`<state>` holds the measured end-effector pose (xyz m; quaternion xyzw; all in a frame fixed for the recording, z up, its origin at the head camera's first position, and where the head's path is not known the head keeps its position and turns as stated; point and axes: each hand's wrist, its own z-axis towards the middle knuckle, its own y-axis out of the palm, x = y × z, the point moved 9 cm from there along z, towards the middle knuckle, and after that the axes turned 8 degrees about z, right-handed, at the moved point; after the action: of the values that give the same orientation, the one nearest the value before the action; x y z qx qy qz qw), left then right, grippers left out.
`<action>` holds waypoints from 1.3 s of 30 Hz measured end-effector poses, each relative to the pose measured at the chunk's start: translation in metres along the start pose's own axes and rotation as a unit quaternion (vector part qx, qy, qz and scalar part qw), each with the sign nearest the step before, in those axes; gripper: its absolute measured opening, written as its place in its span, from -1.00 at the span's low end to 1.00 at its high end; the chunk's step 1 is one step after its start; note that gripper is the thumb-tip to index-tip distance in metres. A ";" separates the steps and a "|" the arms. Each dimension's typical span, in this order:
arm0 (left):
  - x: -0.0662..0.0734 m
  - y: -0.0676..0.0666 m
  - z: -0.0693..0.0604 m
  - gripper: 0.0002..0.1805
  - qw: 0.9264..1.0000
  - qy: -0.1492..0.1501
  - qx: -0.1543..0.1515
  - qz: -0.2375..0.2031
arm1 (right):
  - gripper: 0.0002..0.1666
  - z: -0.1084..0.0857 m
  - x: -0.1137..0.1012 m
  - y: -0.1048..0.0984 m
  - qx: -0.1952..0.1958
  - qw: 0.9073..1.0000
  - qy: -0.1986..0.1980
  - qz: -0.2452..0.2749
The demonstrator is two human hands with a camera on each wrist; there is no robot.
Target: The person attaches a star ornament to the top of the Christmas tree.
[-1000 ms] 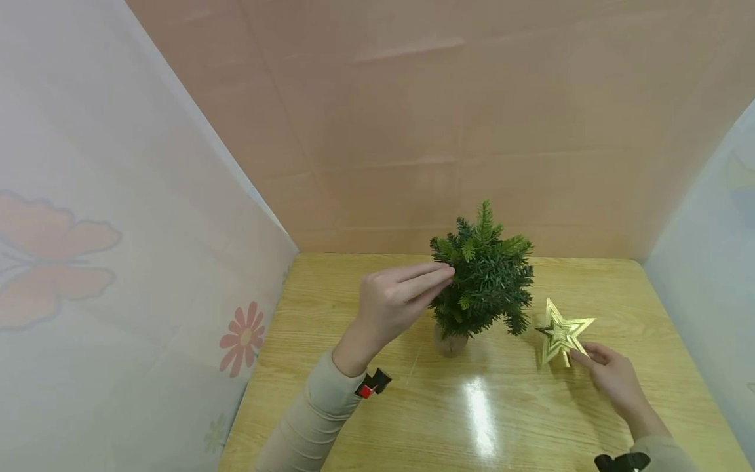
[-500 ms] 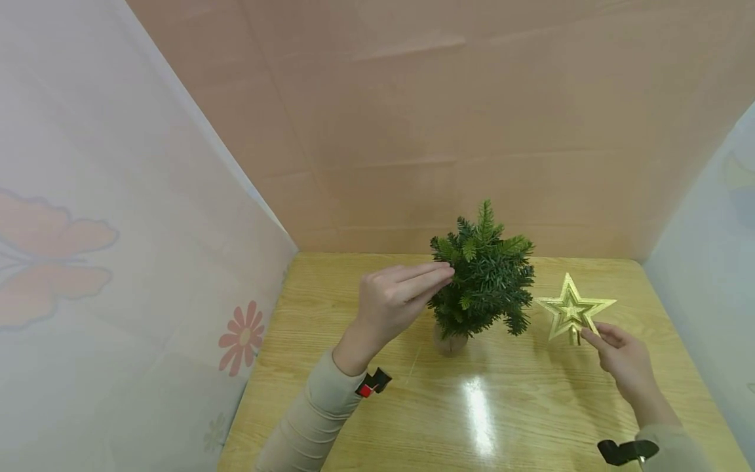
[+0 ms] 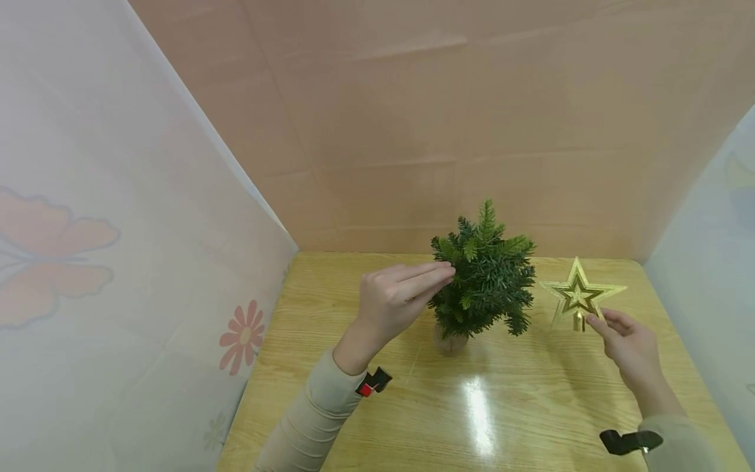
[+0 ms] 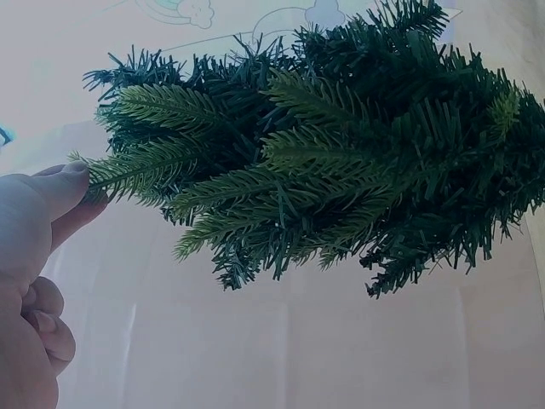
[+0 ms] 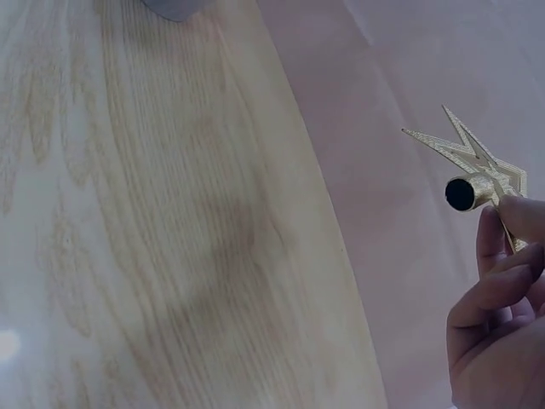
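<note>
A small artificial Christmas tree (image 3: 489, 282) stands upright on the table, its pale round base (image 3: 450, 342) showing below the branches. My left hand (image 3: 392, 298) is at the tree's left side in the head view. The left wrist view shows its thumb and fingertip pinching the end of a light-green sprig (image 4: 140, 166). To the right of the tree, my right hand (image 3: 634, 351) holds a gold star tree topper (image 3: 578, 296) by a lower point, raised above the table. Its short tube socket (image 5: 477, 189) is open-ended and dark inside in the right wrist view.
The light wood table (image 3: 413, 419) carries a bright glare patch near its front. A pinkish-brown sheet (image 3: 383, 131) hangs behind it. Pale printed sheets close in the left side (image 3: 147, 229) and the right side (image 3: 702, 249).
My right hand has lifted the star up off the table, away from me and slightly right. The star now faces up more squarely. The left hand and tree have stayed in place.
</note>
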<state>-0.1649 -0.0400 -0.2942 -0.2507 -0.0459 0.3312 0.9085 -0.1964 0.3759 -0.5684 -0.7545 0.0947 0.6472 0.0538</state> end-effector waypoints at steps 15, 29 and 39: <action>0.000 0.001 0.000 -0.83 1.000 -0.002 -0.005 0.002 | -0.84 0.003 -0.023 0.003 0.033 0.999 -0.018 -0.023; -0.001 0.001 -0.001 -0.83 1.000 -0.005 -0.003 0.001 | -0.80 -0.001 -0.053 0.014 0.042 0.994 -0.051 0.092; 0.000 0.001 0.000 -0.84 1.000 -0.003 -0.001 0.000 | -0.81 0.001 -0.071 0.019 0.051 0.989 -0.074 0.115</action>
<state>-0.1656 -0.0395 -0.2947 -0.2504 -0.0494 0.3316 0.9082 -0.2112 0.3629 -0.4975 -0.6850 0.2098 0.6973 0.0244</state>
